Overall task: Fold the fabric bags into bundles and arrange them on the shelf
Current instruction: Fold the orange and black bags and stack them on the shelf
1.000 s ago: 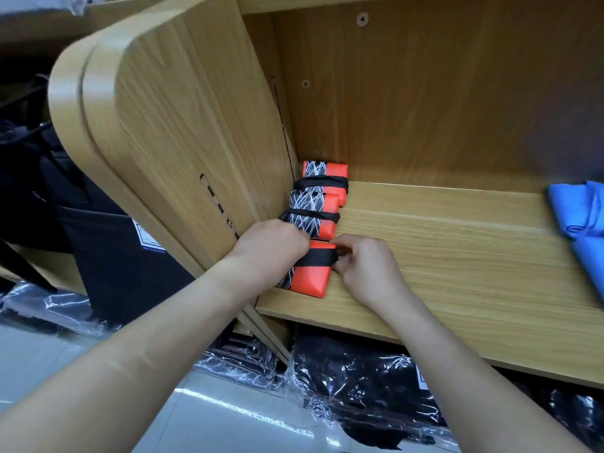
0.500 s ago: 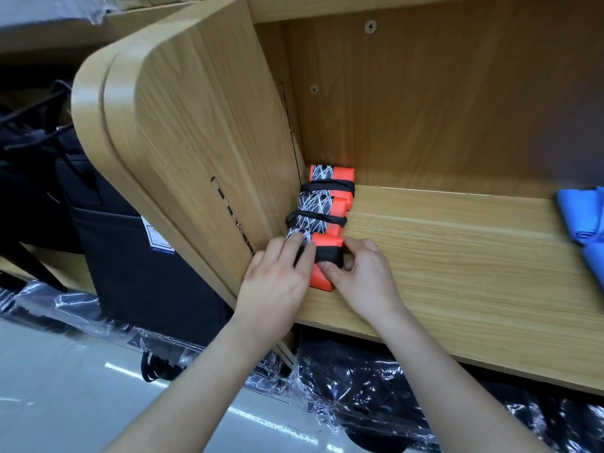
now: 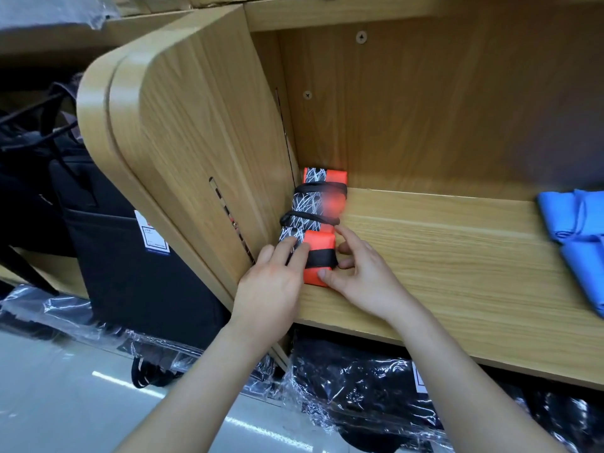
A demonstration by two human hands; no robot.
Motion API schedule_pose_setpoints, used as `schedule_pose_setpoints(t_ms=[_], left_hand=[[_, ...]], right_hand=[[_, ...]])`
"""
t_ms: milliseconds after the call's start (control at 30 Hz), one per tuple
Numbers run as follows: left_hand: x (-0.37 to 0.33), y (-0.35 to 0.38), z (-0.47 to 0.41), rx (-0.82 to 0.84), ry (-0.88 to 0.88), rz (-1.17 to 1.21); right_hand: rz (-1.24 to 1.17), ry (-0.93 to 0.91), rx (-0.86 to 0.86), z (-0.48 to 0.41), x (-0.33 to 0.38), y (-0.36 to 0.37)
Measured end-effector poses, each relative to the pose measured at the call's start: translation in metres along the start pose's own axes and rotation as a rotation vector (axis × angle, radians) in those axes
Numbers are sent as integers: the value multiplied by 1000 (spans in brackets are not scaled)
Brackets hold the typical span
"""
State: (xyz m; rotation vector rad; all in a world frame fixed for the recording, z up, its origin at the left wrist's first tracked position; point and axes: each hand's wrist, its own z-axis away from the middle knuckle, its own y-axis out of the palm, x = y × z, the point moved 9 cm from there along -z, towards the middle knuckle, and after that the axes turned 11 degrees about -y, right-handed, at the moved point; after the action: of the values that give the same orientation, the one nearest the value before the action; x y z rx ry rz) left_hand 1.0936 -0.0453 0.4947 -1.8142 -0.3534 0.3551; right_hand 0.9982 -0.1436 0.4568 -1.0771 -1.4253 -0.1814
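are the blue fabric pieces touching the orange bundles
No, the blue fabric lies at the right end of the shelf, with bare wood between it and the orange bundles by the left panel.

The left end of the nearest bundle point(image 3: 319, 254) is covered by the left hand point(image 3: 271, 289), and its right side is partly masked by the right hand point(image 3: 359, 273). The orange part of the middle bundle point(image 3: 312, 210) is lost to blur. At 3 o'clock, the blue fabric point(image 3: 585, 230) is cut off by the frame edge. At 9 o'clock, the print on a white label point(image 3: 153, 238) is too small to be read.
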Motion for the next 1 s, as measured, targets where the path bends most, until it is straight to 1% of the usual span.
schedule_pose_setpoints(t_ms=[167,367,500,600,667,767,900,1000], left_hand=[[0,-7,2,-12,13,68],[-3,-13,5,-18,39,116],[-13,-28,16,-101,105,232],[-27,-32,33,-142,172,310],[-41,-28,44,-113,222,352],[-72,-14,57,14,302,401],[-125,2,72,167,409,416],[-173,13,87,257,498,433]], right_hand=[[18,3,18,6,-1,1],[-47,24,-5,9,-4,-2],[-99,89,-100,19,-15,-20],[-82,85,-184,37,-16,-49],[-17,85,-196,57,-14,-72],[110,110,-168,97,-11,-103],[227,208,-189,164,-14,-149],[325,285,-254,221,-16,-188]])
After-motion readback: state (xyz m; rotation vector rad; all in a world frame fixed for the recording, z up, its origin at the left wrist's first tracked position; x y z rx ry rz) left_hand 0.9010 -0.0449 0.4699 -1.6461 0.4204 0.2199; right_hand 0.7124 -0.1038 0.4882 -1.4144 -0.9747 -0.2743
